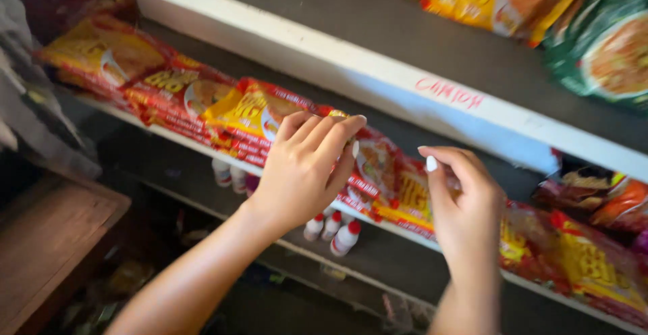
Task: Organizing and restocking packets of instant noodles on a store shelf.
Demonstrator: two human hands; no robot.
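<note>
The left hand (302,173) pinched a noodle packet (374,163); beside it, the right hand (466,207) touched more packets (412,196), fingers curled.

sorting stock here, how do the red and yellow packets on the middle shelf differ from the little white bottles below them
The red and yellow packets are flat, soft pouches lying in an overlapping row; the small white bottles are rigid, narrow and grouped in a cluster. The packets are brightly printed, the bottles plain white with red caps. The left hand and right hand are at the packets; neither touches the bottles. Both kinds sit near a shelf's front edge.
</note>
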